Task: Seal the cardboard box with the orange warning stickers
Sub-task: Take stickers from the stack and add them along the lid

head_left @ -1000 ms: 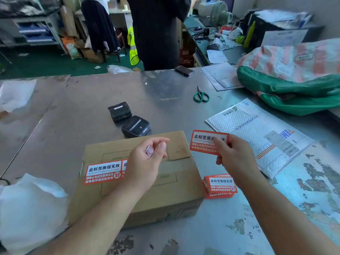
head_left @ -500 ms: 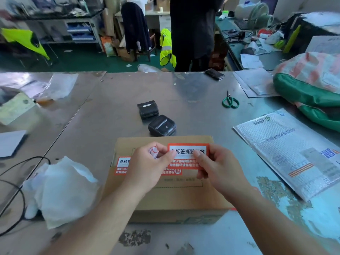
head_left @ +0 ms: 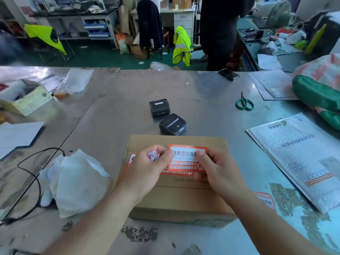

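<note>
Fingertips of left hand [head_left: 147, 170] and right hand [head_left: 219, 173] pinch the orange sticker [head_left: 185, 155] over the cardboard box [head_left: 184, 198], best landed square across its seam, then smoothed outward.

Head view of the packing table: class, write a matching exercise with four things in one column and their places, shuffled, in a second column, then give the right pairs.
Things
1. scissors
2. held orange sticker
3. two black devices
4. white crumpled wrap

Places
A. on the table, left of the cardboard box
B. pinched between the left hand and right hand, above the box
C. just beyond the box's far edge
D. right side of the table, beyond the white mailer

Pairs: 1-D, 2-B, 3-C, 4-A
</note>
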`<state>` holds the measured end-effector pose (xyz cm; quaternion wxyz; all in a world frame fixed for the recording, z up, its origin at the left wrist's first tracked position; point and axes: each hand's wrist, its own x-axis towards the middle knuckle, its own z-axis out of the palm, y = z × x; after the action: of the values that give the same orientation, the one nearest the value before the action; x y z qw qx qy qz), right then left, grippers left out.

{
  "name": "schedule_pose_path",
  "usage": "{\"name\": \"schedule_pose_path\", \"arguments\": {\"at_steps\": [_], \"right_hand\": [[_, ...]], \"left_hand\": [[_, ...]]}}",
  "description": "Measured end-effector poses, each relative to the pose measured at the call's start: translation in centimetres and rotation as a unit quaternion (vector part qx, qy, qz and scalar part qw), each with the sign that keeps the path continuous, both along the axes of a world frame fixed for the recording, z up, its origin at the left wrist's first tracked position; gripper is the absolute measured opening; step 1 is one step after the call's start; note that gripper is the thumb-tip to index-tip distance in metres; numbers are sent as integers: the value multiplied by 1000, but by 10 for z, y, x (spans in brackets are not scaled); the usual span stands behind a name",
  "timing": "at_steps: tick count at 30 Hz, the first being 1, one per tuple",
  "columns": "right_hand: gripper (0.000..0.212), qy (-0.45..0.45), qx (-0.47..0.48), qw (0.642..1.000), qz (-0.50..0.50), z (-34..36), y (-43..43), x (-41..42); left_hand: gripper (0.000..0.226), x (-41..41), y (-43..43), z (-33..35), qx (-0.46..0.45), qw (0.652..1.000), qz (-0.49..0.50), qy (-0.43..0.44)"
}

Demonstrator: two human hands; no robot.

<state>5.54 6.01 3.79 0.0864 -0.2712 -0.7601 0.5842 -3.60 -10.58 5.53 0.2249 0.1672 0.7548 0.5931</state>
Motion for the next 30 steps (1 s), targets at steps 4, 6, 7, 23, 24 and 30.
{"name": "schedule_pose_path", "arguments": {"at_steps": [4, 6, 7, 23, 24, 30], "right_hand": [[21, -15, 51, 999, 14, -3, 4, 1], [15, -18, 73, 997, 20, -5, 4, 2], [12, -14, 75, 997, 16, -8, 4, 2], [50, 36, 250, 967, -17, -12, -2, 13], [48, 44, 262, 964, -9, -13, -4, 14], [47, 68, 275, 958, 45, -24, -4, 15]], "left_hand": [[25, 4, 3, -1, 23, 1000, -6, -1], [25, 6, 5, -2, 26, 1000, -17, 1], [26, 7, 6, -2, 29, 999, -20, 1], [30, 4, 6, -15, 22, 999, 28, -7], [30, 4, 6, -16, 21, 999, 29, -6], [24, 3, 4, -17, 38, 999, -2, -33]]}}
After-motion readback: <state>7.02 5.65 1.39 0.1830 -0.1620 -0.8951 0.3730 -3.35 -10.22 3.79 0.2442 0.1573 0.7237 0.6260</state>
